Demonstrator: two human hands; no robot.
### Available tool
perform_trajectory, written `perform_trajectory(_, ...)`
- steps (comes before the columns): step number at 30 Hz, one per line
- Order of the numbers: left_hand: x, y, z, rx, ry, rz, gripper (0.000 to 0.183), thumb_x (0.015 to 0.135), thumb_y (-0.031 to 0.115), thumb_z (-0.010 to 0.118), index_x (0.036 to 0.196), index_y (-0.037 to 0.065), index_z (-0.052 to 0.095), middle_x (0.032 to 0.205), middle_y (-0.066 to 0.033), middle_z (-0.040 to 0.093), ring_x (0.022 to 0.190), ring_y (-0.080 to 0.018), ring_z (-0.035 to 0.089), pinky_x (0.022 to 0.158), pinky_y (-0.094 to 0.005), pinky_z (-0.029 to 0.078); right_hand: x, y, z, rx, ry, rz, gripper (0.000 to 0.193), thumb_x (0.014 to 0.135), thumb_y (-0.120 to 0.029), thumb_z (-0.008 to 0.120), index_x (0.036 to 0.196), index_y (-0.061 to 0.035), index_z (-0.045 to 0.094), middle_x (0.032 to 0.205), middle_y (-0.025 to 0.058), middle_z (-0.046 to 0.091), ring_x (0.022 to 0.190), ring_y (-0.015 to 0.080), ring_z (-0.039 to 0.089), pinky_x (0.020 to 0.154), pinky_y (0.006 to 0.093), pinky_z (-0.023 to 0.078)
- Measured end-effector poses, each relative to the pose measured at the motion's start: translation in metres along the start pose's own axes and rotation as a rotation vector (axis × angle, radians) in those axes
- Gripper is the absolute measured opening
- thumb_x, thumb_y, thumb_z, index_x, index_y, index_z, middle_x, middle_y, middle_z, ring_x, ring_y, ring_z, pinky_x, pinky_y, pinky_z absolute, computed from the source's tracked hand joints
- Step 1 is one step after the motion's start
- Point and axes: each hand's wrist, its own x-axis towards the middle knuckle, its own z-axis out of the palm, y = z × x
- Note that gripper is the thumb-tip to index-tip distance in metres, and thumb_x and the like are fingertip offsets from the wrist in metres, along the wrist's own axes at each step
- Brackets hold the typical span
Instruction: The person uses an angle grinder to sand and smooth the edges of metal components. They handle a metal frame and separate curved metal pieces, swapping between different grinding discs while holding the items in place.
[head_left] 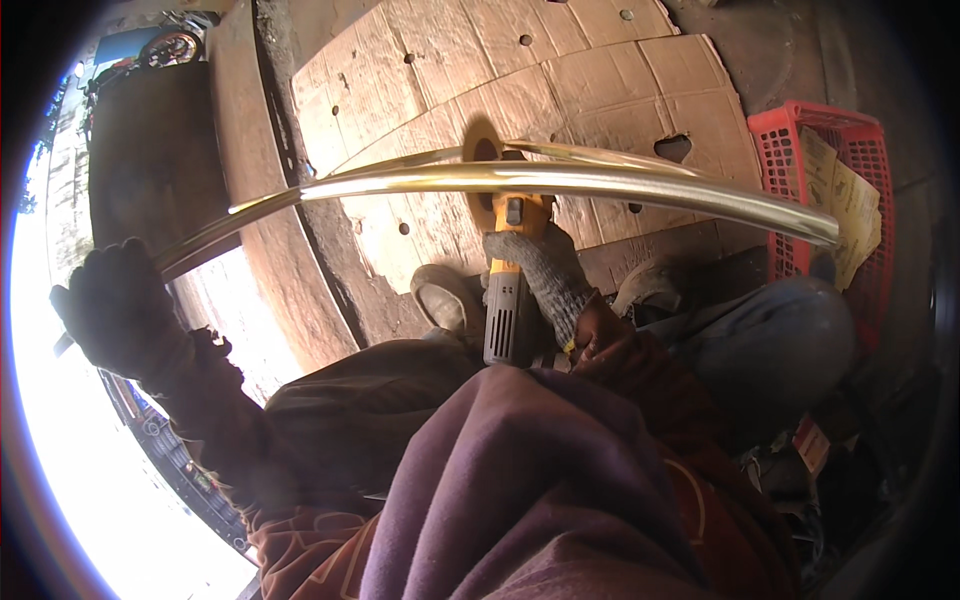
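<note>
A long, shiny metal tube [420, 180] crosses the view from far left to right, in front of me. My left hand [115, 305], in a dark glove, is closed round the tube's left end. In a grey knitted glove, my right hand [545, 265] grips a yellow and grey angle grinder [507, 300], whose body points toward me. Its round disc [482, 165] stands on edge at the tube's middle, partly behind it; whether they touch I cannot tell. Another thin shiny metal length [600, 155] shows just beyond the tube.
Flattened cardboard [590, 90] with holes covers the floor ahead. A red plastic basket [880, 220] holding yellowish paper [850, 210] stands at the right, beside the tube's end. My shoe [447, 298] rests close to the grinder. A motorcycle wheel [170, 47] shows at the upper left.
</note>
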Motion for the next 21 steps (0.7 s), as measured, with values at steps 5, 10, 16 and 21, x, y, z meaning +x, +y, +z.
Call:
perform_trajectory(5,-0.006,-0.001,0.013,-0.070,0.037,-0.006,0.032,0.104,0.030,0.049,0.077,0.014,0.050,0.081,-0.0037,0.050,0.082,-0.0216,0.052,0.080,-0.0400,0.041,-0.004,0.001,-0.001,0.011,-0.007,0.030,0.053,0.080,-0.023,0.090,0.123,-0.0008,0.069,0.103,0.0071,0.074,0.088,0.0170,0.072,0.077,0.0337,0.060)
perform_trajectory(10,-0.016,0.003,0.054,-0.313,0.099,-0.041,0.037,0.106,0.037,0.049,0.077,0.014,0.052,0.084,-0.0046,0.051,0.087,-0.0230,0.052,0.082,-0.0409,0.042,-0.018,-0.003,0.010,-0.043,-0.037,-0.100,0.051,0.076,-0.018,0.091,0.118,-0.0013,0.068,0.102,0.0056,0.072,0.089,0.0164,0.069,0.079,0.0329,0.059)
perform_trajectory(16,-0.035,0.006,0.139,-1.168,0.057,-0.158,0.044,0.109,0.044,0.048,0.078,0.013,0.054,0.088,-0.0057,0.052,0.093,-0.0246,0.052,0.083,-0.0421,0.044,-0.026,-0.006,0.020,-0.153,-0.050,-0.196,0.050,0.075,-0.015,0.091,0.117,-0.0010,0.067,0.101,0.0053,0.071,0.089,0.0156,0.069,0.078,0.0319,0.058)
perform_trajectory(21,-0.039,0.007,0.166,-1.081,0.078,0.069,0.033,0.104,0.038,0.054,0.080,0.014,0.056,0.087,-0.0062,0.054,0.090,-0.0250,0.054,0.082,-0.0422,0.046,-0.014,-0.007,0.008,-0.105,-0.014,-0.095,0.044,0.078,-0.014,0.088,0.114,-0.0020,0.067,0.096,0.0043,0.070,0.082,0.0142,0.069,0.073,0.0317,0.059)
